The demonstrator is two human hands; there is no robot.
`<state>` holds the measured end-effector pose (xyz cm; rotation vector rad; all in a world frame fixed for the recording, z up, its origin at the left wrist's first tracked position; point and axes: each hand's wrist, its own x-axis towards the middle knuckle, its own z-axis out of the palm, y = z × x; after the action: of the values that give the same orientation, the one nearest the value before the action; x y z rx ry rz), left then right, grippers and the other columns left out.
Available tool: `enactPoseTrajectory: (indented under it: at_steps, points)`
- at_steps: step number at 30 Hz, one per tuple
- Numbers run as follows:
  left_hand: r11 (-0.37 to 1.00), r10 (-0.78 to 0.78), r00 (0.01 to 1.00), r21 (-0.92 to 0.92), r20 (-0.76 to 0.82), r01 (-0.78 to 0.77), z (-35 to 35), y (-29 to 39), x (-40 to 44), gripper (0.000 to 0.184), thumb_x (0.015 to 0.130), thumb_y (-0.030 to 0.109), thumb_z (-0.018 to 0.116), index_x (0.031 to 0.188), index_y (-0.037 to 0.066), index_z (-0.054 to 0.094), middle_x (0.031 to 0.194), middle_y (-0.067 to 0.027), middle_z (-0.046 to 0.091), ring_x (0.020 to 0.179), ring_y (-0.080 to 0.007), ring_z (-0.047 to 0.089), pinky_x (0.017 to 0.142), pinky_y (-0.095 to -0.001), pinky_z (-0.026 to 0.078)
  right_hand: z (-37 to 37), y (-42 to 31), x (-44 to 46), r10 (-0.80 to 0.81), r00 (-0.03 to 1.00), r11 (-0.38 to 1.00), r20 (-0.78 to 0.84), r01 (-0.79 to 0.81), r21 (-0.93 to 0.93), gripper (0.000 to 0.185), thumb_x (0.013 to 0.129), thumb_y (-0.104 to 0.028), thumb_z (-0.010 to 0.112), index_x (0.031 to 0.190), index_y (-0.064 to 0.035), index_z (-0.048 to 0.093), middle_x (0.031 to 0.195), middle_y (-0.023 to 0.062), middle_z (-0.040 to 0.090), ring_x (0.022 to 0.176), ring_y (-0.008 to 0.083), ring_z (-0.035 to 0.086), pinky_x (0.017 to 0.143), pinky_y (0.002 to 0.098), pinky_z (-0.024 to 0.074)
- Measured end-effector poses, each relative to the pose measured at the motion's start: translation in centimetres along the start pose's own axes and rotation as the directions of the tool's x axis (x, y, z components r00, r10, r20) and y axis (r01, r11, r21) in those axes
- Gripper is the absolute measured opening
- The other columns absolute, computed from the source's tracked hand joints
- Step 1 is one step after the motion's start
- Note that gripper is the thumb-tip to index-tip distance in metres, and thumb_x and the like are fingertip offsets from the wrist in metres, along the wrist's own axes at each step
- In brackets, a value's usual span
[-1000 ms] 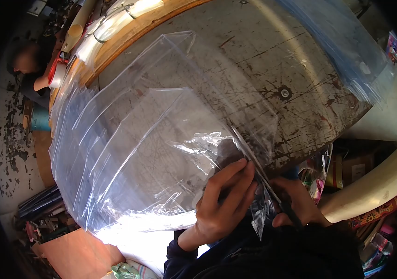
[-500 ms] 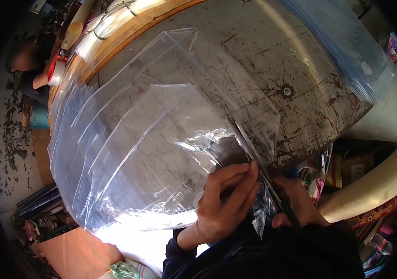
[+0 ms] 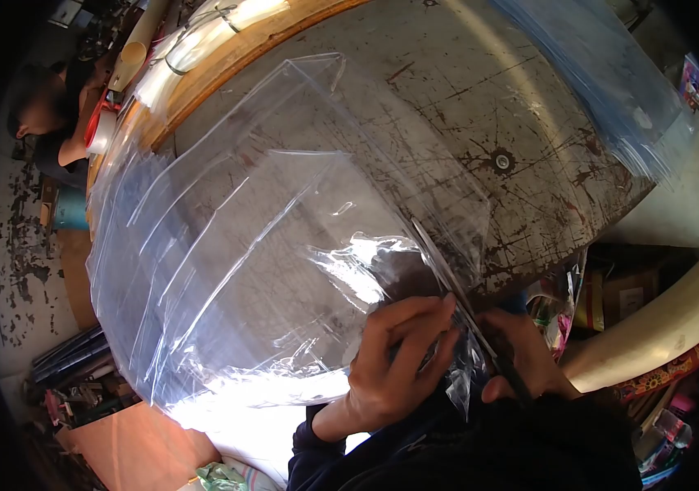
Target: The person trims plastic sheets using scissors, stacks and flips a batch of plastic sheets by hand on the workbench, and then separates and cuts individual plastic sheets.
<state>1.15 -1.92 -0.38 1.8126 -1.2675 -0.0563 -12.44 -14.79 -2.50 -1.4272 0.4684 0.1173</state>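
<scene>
A clear plastic sheet (image 3: 227,245), with fold lines and bright glare, is spread over the worktable (image 3: 447,106). My left hand (image 3: 398,360) pinches the sheet's near right edge between thumb and fingers. Close beside it on the right, my right hand (image 3: 525,352) is closed around the dark handles of a pair of scissors (image 3: 470,321). Their long thin blades point up and left along the plastic edge, looking nearly closed. A crumpled strip of plastic (image 3: 461,385) hangs between my hands. Part of the handles is hidden by my right hand.
A stack of bluish plastic sheets (image 3: 595,82) lies at the table's far right. Rolled plastic (image 3: 202,41) runs along the wooden rim at the far left. Another person (image 3: 71,123) is beyond the table's left side. A cream roll (image 3: 652,327) stands at right.
My left hand has shifted slightly down toward me, and the glare on the plastic beside it has changed. The scissors and my right hand have hardly moved.
</scene>
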Motion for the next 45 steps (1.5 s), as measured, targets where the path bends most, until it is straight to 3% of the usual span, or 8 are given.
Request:
enactPoseTrajectory:
  at_steps: [2,9,13,21,29,35,37,45]
  points:
    - [0.999,-0.031,0.999,0.026,-0.027,0.031,0.3,0.2,-0.1,0.042,0.062,-0.006,0.072,0.102,-0.005,0.059,0.104,-0.0153,0.050,0.076,-0.0171,0.064,0.063,-0.0238,0.055,0.3,1.3,0.2,-0.183,0.983,0.982,-0.025,0.184,0.048,0.080,0.054,-0.043,0.083,0.108,0.0045,0.049,0.073,0.0105,0.060,0.066,0.0142,0.058,0.059,0.0272,0.0446]
    - [0.995,-0.031,0.997,0.093,-0.064,0.037,0.6,-0.1,-0.1,0.047,0.062,-0.006,0.071,0.107,-0.006,0.056,0.110,-0.0178,0.047,0.078,-0.0183,0.064,0.064,-0.0244,0.056,0.4,1.5,0.2,-0.196,0.980,0.980,-0.027,0.197,0.043,0.078,0.055,-0.043,0.083,0.108,0.0029,0.049,0.073,0.0100,0.060,0.067,0.0143,0.059,0.060,0.0270,0.0449]
    - [0.994,-0.023,0.999,0.104,-0.040,0.027,0.4,0.0,0.2,0.045,0.062,-0.006,0.071,0.105,-0.007,0.057,0.110,-0.0179,0.048,0.078,-0.0183,0.064,0.064,-0.0244,0.056,0.1,1.1,0.1,-0.168,0.986,0.984,0.004,0.168,-0.051,0.074,0.056,-0.040,0.082,0.108,0.0010,0.049,0.064,0.0071,0.056,0.060,0.0125,0.055,0.056,0.0262,0.0420]
    - [0.998,-0.048,0.999,0.036,-0.011,0.049,0.3,0.1,0.3,0.034,0.064,-0.007,0.071,0.097,-0.007,0.061,0.104,-0.0155,0.049,0.077,-0.0169,0.063,0.064,-0.0239,0.056,0.6,0.6,0.2,-0.193,0.981,0.977,-0.017,0.190,-0.097,0.073,0.056,-0.038,0.083,0.107,0.0003,0.049,0.059,0.0059,0.052,0.055,0.0118,0.050,0.052,0.0260,0.0392]
    - [0.995,-0.095,0.995,-0.031,0.030,0.096,0.1,0.4,0.4,0.034,0.064,-0.009,0.070,0.097,-0.006,0.061,0.102,-0.0138,0.048,0.079,-0.0164,0.063,0.064,-0.0238,0.055,1.0,-2.1,0.1,-0.143,0.988,0.965,-0.059,0.126,-0.230,0.074,0.055,-0.040,0.083,0.106,0.0008,0.049,0.059,0.0067,0.052,0.057,0.0141,0.054,0.054,0.0279,0.0420]
    - [0.985,-0.132,0.988,-0.099,0.075,0.139,-0.6,0.3,0.6,0.035,0.066,-0.008,0.069,0.100,-0.007,0.060,0.103,-0.0141,0.049,0.079,-0.0165,0.063,0.063,-0.0238,0.055,1.2,-1.3,-0.1,-0.188,0.981,0.949,-0.058,0.166,-0.267,0.078,0.055,-0.042,0.083,0.109,-0.0001,0.046,0.063,0.0076,0.052,0.057,0.0162,0.054,0.054,0.0287,0.0420]
    - [0.989,-0.104,0.991,-0.101,0.080,0.112,-0.5,0.2,0.5,0.037,0.069,-0.008,0.069,0.104,-0.008,0.059,0.104,-0.0148,0.048,0.079,-0.0166,0.063,0.062,-0.0239,0.056,1.3,-1.4,-0.1,-0.193,0.980,0.948,-0.053,0.173,-0.267,0.078,0.055,-0.042,0.082,0.110,-0.0004,0.045,0.065,0.0081,0.053,0.058,0.0167,0.054,0.055,0.0291,0.0420]
    - [0.967,-0.232,0.972,-0.121,-0.046,0.225,-0.7,0.5,-0.1,0.025,0.067,-0.006,0.070,0.089,-0.005,0.058,0.093,-0.0133,0.055,0.075,-0.0178,0.064,0.065,-0.0240,0.054,1.2,-0.8,0.0,-0.240,0.971,0.959,0.001,0.237,-0.157,0.075,0.057,-0.036,0.083,0.111,-0.0015,0.044,0.068,0.0089,0.054,0.061,0.0193,0.055,0.058,0.0306,0.0420]
